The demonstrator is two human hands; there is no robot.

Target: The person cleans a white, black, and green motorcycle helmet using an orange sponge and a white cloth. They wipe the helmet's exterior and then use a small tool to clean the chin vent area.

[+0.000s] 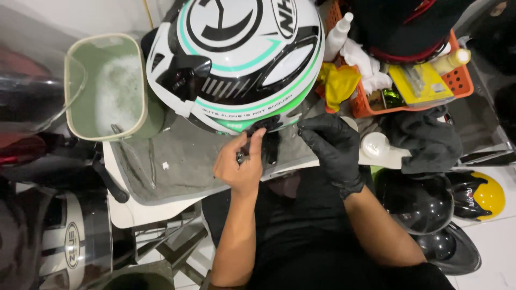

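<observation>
Head view: a white, black and green glossy helmet (236, 59) rests on a grey cloth-covered table (188, 161). At its 6 o'clock, the bare left hand (239, 164) pinches what seems a small dark screw (240, 157); the black-gloved right hand (333, 147) grips the helmet's lower rim.

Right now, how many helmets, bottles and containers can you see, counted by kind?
Helmets: 4 (white and green helmet, glossy black helmet, yellow helmet, white helmet)
Bottles: 2 (white bottle, yellow bottle)
Containers: 2 (green bucket, orange basket)
Total: 8
</observation>
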